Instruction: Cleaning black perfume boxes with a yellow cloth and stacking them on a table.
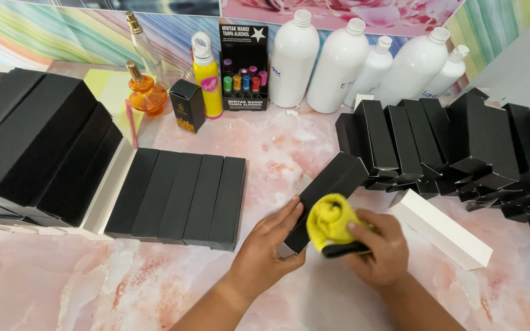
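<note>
A pink marbled table holds rows of black boxes. At the centre front, the left hand grips a long black box, fingers curled on its near end. The right hand presses a bunched yellow cloth against that box, fingers closed around it.

Pink marbled tabletop, striped colourful backdrop, perhaps floral above.

Black boxes in rows, white bottles behind
</note>
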